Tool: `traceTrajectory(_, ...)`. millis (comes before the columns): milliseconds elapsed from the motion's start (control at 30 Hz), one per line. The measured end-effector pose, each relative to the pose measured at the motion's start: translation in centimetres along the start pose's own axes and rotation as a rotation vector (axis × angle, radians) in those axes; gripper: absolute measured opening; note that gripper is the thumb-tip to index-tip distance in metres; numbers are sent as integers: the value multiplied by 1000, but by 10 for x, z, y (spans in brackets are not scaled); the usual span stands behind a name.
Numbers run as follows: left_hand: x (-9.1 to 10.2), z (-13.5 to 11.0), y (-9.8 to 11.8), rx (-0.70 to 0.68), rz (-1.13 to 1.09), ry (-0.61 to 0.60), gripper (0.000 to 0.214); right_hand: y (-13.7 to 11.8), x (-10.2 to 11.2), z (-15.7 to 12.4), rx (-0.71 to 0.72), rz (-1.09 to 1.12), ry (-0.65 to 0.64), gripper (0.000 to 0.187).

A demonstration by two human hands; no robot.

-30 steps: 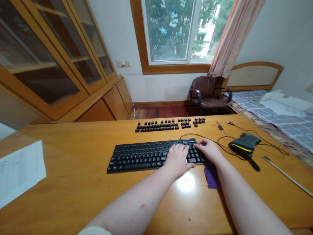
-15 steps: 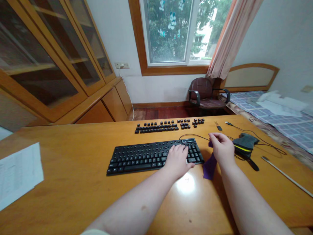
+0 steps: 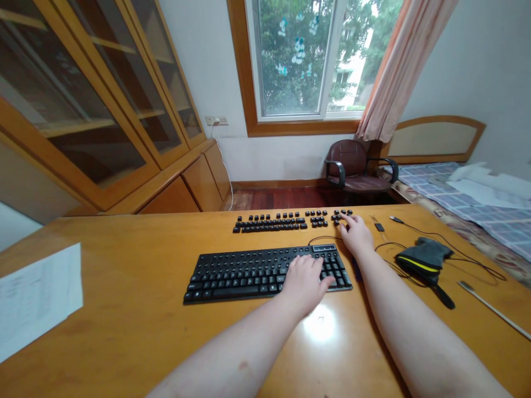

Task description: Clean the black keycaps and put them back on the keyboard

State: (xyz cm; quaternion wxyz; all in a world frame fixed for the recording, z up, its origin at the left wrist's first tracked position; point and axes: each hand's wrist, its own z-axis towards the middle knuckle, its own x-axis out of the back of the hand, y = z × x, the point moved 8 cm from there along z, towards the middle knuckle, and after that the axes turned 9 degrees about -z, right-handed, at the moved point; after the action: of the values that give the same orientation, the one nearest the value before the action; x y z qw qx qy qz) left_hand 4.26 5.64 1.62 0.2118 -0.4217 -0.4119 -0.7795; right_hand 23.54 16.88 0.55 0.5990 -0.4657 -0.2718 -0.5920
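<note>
A black keyboard (image 3: 236,275) lies on the wooden desk, with bare switch stems in its upper rows and keycaps in its lower rows and number pad. Across its right part rests my left hand (image 3: 306,281), palm down with the thumb out to the side. My right hand (image 3: 357,236) reaches past the keyboard to the loose black keycaps (image 3: 318,221), index finger and thumb apart at the right-hand group. Whether a fingertip touches a keycap is hard to see. Part of a dark purple cloth (image 3: 355,270) shows beside my right forearm, which covers most of it.
More keycaps (image 3: 271,225) stand in rows along the desk's far edge. To the right lie a keycap puller (image 3: 379,226), a USB plug (image 3: 397,219) with cable, a grey brush with a yellow stripe (image 3: 423,260) and a thin white stick (image 3: 493,309). Papers (image 3: 39,298) lie left.
My right hand has let go of the purple cloth and moved forward and left to the loose keycaps. My left hand stays on the keyboard. The view has shifted slightly.
</note>
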Motion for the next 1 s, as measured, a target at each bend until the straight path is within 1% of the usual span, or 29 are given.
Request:
traceTrajectory(133, 0, 0, 0, 5, -4, 4, 47, -2, -14, 0, 38, -94, -99, 40)
traceTrajectory(267, -1, 0, -1, 3, -6, 6, 47, -1, -19, 1, 34, -106, -157, 40)
traceTrajectory(333, -1, 0, -1, 6, -7, 6, 47, -1, -19, 1, 24, -107, -178, 35)
traceTrajectory(467, -2, 0, -1, 14, -7, -2, 47, -1, -18, 1, 6, -110, -178, 23)
traceTrajectory(567, -2, 0, -1, 17, -12, -12, 47, 2, -13, 2, -28, -110, -106, 21)
traceTrajectory(633, -1, 0, -1, 24, -17, -15, 47, 5, -11, 2, -50, -101, -63, 22)
traceTrajectory(733, 0, 0, -1, 29, -17, -15, 48, 8, -12, 3, -56, -83, -65, 26)
traceTrajectory(900, 0, 0, 0, 26, -5, -19, 48, 1, -16, 1, 9, -102, -151, 39)
traceTrajectory(1000, 0, -1, -1, 28, -13, -12, 47, -5, -19, 0, 67, -121, -211, 37)
